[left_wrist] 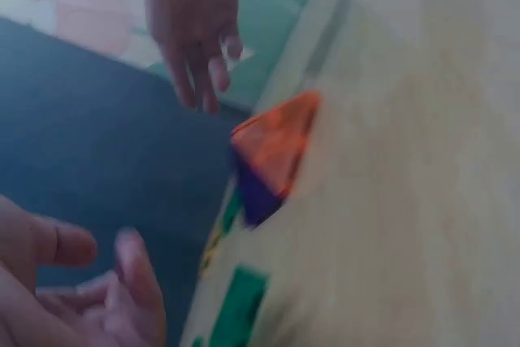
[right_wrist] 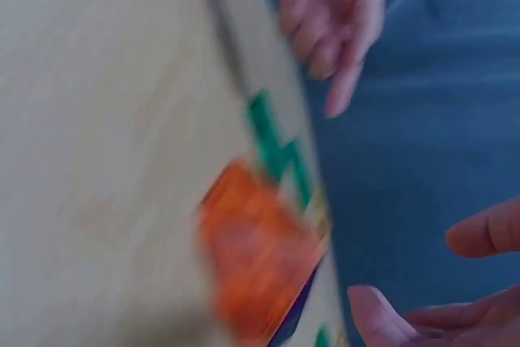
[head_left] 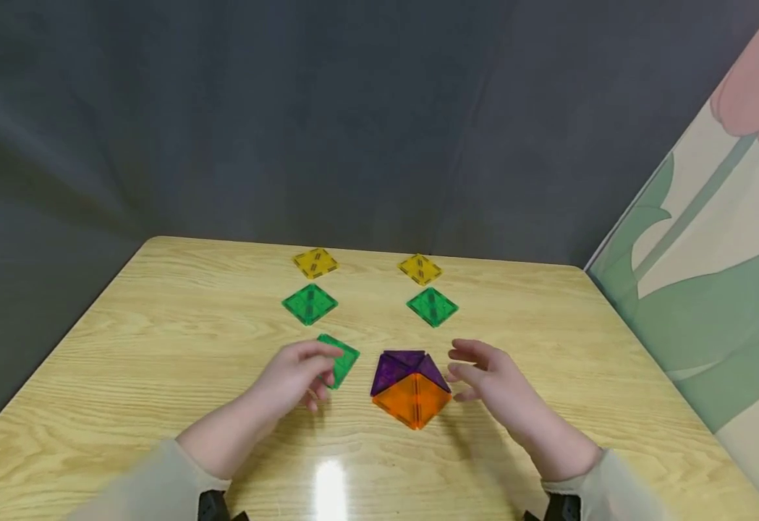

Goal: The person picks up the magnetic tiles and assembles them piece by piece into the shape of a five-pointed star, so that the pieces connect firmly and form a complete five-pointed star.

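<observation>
In the head view, a small raised shape of triangular magnetic tiles stands near the middle of the table, with purple tiles (head_left: 392,369) at the back and orange tiles (head_left: 400,402) in front. My left hand (head_left: 297,374) hovers over a green magnetic tile (head_left: 348,362), partly hiding it, and holds nothing. Just right of the raised shape is my right hand (head_left: 488,378), its fingers loosely bent and nothing between them. Both wrist views are blurred; the left one shows the orange tiles (left_wrist: 280,144) apart from either hand.
Farther back lie two green diamond shapes, left (head_left: 310,304) and right (head_left: 433,307). Behind them are two yellow diamond shapes, left (head_left: 316,263) and right (head_left: 420,269). A dark curtain (head_left: 353,123) hangs behind the wooden table (head_left: 177,340); a flower-patterned panel (head_left: 711,289) borders its right side.
</observation>
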Action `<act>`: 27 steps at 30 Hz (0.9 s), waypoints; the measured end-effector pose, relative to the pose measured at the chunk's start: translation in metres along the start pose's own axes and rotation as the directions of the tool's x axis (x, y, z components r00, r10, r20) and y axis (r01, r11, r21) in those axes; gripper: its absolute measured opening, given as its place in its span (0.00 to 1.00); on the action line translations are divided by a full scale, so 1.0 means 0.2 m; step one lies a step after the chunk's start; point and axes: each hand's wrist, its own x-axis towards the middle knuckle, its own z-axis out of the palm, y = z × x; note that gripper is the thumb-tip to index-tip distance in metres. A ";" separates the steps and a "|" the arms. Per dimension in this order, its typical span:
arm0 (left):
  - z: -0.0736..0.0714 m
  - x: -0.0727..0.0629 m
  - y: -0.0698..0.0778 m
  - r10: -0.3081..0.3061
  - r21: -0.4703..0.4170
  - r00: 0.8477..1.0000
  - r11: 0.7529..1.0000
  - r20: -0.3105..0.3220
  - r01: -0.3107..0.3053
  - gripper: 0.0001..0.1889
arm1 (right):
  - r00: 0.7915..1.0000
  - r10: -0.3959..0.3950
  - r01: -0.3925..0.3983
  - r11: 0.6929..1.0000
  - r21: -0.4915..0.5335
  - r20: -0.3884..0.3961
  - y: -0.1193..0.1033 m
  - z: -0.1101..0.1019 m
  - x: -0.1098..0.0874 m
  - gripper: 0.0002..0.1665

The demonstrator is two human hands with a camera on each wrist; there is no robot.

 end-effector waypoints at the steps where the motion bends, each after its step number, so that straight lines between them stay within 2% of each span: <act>1: -0.04 0.00 0.02 0.001 0.020 0.998 1.000 -0.058 0.000 0.20 | 1.000 -0.014 0.014 1.000 0.001 0.023 -0.04 0.01 0.02 0.30; 3: -0.13 0.00 0.03 -0.015 0.046 0.991 0.999 -0.135 0.022 0.22 | 0.996 -0.031 0.031 0.999 0.008 0.083 -0.10 0.06 0.06 0.28; 4: -0.16 0.01 0.04 -0.028 0.056 0.988 0.998 -0.153 0.037 0.23 | 0.993 -0.030 0.030 1.000 0.005 0.115 -0.13 0.09 0.09 0.27; 7: -0.22 0.01 0.04 -0.071 0.074 0.991 0.994 -0.112 0.080 0.30 | 0.983 0.013 -0.005 0.999 -0.044 0.184 -0.16 0.19 0.20 0.26; 11: -0.22 0.03 0.02 -0.129 0.019 0.991 0.991 -0.037 0.130 0.34 | 0.971 0.116 -0.098 0.990 -0.098 0.207 -0.14 0.30 0.35 0.26; 16: -0.19 0.04 0.01 -0.172 -0.107 0.985 0.980 -0.031 0.168 0.34 | 0.960 0.193 -0.175 0.979 -0.106 0.200 -0.09 0.34 0.46 0.26; 20: -0.20 0.01 0.01 -0.182 -0.140 0.983 0.974 -0.037 0.175 0.35 | 0.952 0.205 -0.194 0.979 -0.070 0.229 -0.08 0.33 0.47 0.25; 27: -0.22 -0.03 0.02 -0.153 -0.214 0.988 0.965 0.002 0.150 0.39 | 0.948 0.177 -0.183 0.983 -0.002 0.265 -0.08 0.34 0.50 0.24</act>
